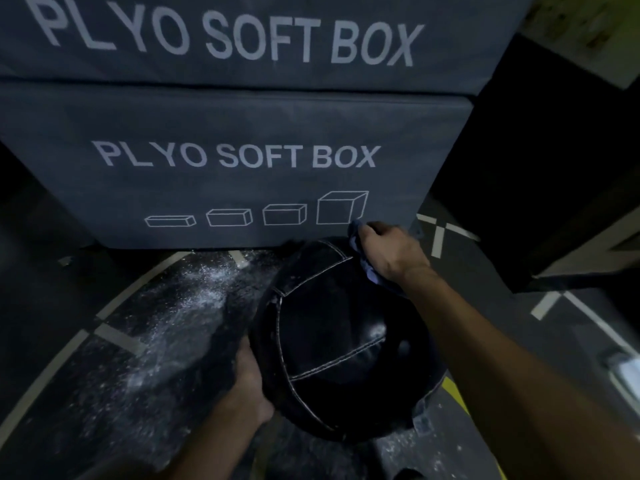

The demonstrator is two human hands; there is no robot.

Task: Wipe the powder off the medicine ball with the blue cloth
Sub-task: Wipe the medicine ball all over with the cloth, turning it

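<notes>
The medicine ball (343,337) sat low and just right of centre in the head view, a black ball with pale stitched seams, held above the dark floor (104,393) in front of the stacked plyo soft boxes (235,157). A small pale smear of powder (375,329) showed on the ball's upper right panel. The right hand (389,251) lay at the ball's one o'clock edge, its grip clamped on the blue cloth (369,268), which was bunched under the palm and fingers and pressed against the ball's top, a bit of cloth poking out past the knuckles toward the lower box. The left hand (247,382) lay at the ball's eight o'clock side, fingers tucked beneath the ball and hidden by it, so whether that grip was curled or flat could not be told; the palm touched the ball's lower left. White powder was scattered over the floor at ten o'clock from the ball, between pale curved floor lines (52,358). A yellow floor marking (453,393) showed at the ball's four o'clock
</notes>
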